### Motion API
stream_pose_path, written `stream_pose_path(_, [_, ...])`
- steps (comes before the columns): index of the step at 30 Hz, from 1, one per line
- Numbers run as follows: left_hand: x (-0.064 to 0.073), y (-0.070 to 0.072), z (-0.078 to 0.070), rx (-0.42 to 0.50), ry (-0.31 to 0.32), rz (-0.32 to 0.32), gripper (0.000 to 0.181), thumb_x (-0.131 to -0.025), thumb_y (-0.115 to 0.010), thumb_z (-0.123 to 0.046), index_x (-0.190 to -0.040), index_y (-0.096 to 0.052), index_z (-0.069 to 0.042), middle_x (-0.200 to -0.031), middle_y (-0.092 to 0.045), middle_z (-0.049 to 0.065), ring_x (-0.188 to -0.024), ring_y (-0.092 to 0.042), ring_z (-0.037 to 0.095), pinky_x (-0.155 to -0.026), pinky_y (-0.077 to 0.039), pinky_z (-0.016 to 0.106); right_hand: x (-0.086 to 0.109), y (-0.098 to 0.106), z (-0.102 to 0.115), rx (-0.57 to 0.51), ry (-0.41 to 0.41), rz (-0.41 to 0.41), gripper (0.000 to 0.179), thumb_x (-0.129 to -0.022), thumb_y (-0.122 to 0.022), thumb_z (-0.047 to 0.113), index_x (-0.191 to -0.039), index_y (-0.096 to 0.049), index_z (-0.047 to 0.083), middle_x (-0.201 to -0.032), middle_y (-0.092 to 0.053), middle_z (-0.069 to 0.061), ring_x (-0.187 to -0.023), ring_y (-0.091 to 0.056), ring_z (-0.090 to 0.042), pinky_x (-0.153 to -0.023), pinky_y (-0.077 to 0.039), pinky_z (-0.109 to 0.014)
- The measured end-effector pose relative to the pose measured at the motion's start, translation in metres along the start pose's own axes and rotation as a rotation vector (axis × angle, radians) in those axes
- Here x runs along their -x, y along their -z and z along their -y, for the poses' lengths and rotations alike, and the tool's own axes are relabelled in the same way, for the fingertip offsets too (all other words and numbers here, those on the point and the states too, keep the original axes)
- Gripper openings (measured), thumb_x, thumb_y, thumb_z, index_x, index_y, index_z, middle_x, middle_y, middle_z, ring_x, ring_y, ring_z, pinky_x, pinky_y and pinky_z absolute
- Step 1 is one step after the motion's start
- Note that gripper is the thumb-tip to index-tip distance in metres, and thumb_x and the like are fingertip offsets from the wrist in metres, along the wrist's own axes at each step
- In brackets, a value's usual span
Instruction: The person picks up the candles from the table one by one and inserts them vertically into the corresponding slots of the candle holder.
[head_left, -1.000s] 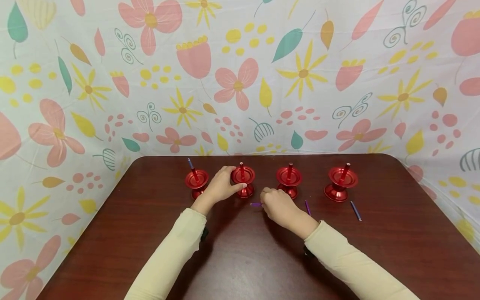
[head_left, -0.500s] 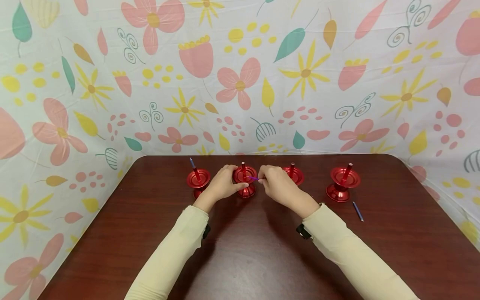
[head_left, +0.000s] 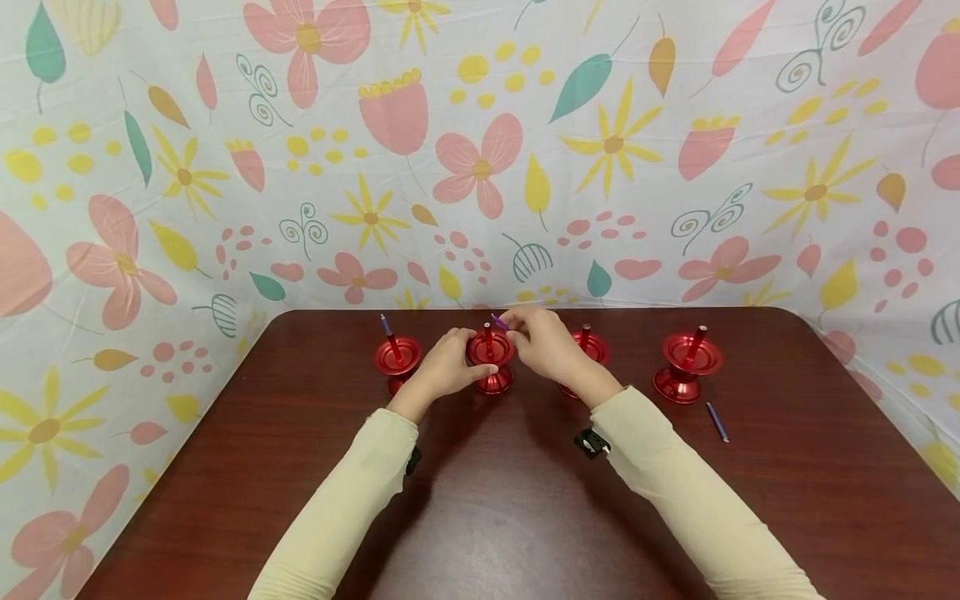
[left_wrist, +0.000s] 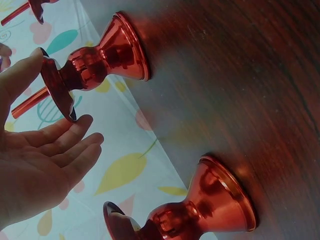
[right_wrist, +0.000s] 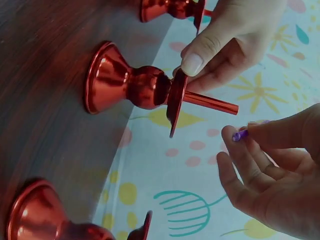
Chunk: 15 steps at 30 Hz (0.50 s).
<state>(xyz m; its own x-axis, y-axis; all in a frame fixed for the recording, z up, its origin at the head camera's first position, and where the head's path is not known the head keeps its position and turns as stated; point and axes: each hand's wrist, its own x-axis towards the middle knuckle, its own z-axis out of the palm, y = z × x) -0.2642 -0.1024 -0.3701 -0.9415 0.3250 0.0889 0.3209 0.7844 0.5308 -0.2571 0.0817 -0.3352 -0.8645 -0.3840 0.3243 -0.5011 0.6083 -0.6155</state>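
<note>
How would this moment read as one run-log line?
left hand: grips red holder by dish rim; right hand: pinches purple stick; purple stick: apart from holder tube; leftmost holder: blue stick in place

No text, label, brand or number can be read in any view. The small black device [head_left: 592,443] at the right wrist shows a whitish patch in the head view, too small to tell as a mark or a gleam. The white fabric backdrop [head_left: 637,217] carries printed flowers and leaves only; the shiny red pedestal-shaped stands [right_wrist: 146,89] and slim purple stick [right_wrist: 240,135] show no readable lettering.
</note>
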Motion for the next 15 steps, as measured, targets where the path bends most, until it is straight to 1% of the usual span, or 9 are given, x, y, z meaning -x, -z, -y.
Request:
stream_pose_path(3, [-0.001,0.000,0.000,-0.003,0.007,0.003,0.066,-0.084,-0.076,-0.030,-0.130,-0.048,0.008,-0.121,-0.055,0.019,-0.112,-0.052,0.028,-0.098,-0.045,0.039,-0.006,-0.001,-0.001,-0.069,-0.018,-0.035,0.018,-0.091,-0.060,-0.001,-0.108,-0.062,-0.005,-0.099,-0.066,-0.017,-0.087,-0.066,-0.028,-0.077,-0.055,-0.039])
stream_pose_path(9, [-0.001,0.001,0.000,-0.008,0.010,0.006,0.067,-0.083,-0.076,-0.031,-0.131,-0.048,0.007,-0.123,-0.054,0.020,-0.113,-0.052,0.029,-0.099,-0.044,0.039,-0.014,-0.004,0.003,-0.205,-0.024,-0.123,0.016,-0.090,-0.064,0.002,-0.104,-0.062,-0.004,-0.098,-0.066,-0.017,-0.090,-0.067,-0.031,-0.082,-0.054,-0.042])
stream_pose_path(15, [0.000,0.001,0.000,0.001,0.009,0.010,0.065,-0.083,-0.077,-0.029,-0.130,-0.048,0.006,-0.120,-0.055,0.018,-0.109,-0.053,0.028,-0.097,-0.046,0.038,-0.020,-0.010,0.005,-0.271,-0.025,-0.214,0.016,-0.091,-0.066,0.009,-0.103,-0.066,-0.002,-0.103,-0.069,-0.016,-0.098,-0.066,-0.031,-0.088,-0.052,-0.044])
